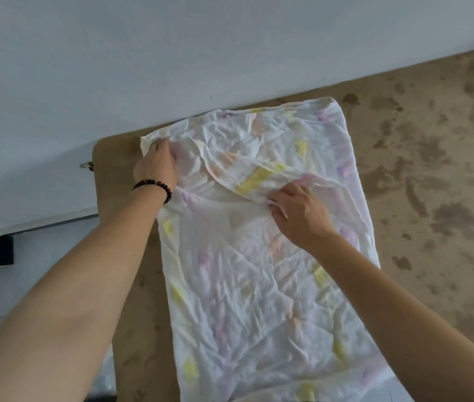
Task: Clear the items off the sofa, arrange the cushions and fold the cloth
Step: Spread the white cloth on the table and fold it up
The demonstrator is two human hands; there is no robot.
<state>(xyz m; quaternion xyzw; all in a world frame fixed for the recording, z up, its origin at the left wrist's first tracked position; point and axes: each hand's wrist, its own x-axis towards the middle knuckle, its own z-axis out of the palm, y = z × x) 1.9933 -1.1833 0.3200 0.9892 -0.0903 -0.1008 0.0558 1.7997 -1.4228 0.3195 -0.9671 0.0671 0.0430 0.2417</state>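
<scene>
Cloth (259,271): thin, white and crumpled, with faded yellow, pink and orange patches; it lies spread flat on the brown surface, its long side running away from the person and its far edge reaching the foot of the wall.
Fold: a flap from the far left part of the cloth is turned over toward the middle, where the right hand holds its edge.
Left hand (156,166): fingers curled, gripping the far left corner of the cloth near the wall.
Right hand (299,216): palm down over the middle of the cloth, fingertips pinching the edge of the turned-over flap.
Bracelet (154,185): dark beads round the wrist of the left hand.
Brown surface (432,169): mottled tan with darker blotches, showing on both sides of the cloth; a rounded corner shows just left of the gripped corner.
Wall (114,68): pale blue-grey, filling the upper part of the view.
Metal ring (86,165): small, at the left edge of the brown surface, against the wall.
White ledge (35,224): runs along the wall low on the left, with a dark gap under it.
</scene>
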